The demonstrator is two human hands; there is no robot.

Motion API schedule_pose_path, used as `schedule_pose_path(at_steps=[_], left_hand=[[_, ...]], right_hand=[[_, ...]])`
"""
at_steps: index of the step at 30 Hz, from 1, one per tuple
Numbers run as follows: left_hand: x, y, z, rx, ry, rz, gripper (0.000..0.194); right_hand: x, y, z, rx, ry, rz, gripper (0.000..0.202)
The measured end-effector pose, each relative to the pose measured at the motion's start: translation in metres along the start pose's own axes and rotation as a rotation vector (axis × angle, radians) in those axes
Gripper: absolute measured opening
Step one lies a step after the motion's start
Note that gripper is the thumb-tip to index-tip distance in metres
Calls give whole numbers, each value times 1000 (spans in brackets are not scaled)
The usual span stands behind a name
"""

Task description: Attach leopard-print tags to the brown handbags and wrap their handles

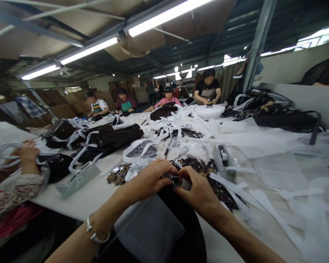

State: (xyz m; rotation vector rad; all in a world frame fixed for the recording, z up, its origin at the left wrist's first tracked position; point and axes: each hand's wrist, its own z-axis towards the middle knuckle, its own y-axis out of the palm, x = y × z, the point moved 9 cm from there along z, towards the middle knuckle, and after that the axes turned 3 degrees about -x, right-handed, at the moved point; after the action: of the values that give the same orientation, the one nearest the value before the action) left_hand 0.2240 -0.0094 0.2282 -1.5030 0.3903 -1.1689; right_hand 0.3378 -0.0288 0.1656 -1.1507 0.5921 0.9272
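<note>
Both hands [153, 175] [199, 186] close together, fingers [188, 171] bent, forearms [233, 226] angled inward

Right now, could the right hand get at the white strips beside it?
Probably yes: the strips lie on the table just past the right hand, with nothing seen blocking the way. Its fingers, though, hold the black item, so it would likely need to let go.

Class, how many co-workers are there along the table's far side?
4. From left to right: a co-worker in white, a co-worker in maroon, a co-worker in pink and a co-worker in black. More may be hidden.
</note>
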Motion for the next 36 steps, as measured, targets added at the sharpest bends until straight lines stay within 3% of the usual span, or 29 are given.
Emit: schedule_pose_path(at_steps=[5, 9, 13, 21, 31, 36], left_hand=[[-4, 2, -4, 5, -15, -89, 26], [-11, 4, -8, 12, -44, -159, 27], [-14, 5, -12, 8, -59, -190, 27], [-18, 4, -16, 10, -61, -204, 27], [-24, 4, -17, 10, -45, -197, 29], [-24, 5, -15, 6, -22, -164, 31]], right_hand=[[10, 6, 0, -85, 134, 30, 31], [14, 10, -2, -160, 187, 100, 25], [7, 14, -4, -190, 119, 135, 18], [-7, 13, -3, -111, -56, 38, 18], [-11, 14, 2, -117, -131, -65, 12], [-18, 12, 1, -107, -249, -120, 12]])
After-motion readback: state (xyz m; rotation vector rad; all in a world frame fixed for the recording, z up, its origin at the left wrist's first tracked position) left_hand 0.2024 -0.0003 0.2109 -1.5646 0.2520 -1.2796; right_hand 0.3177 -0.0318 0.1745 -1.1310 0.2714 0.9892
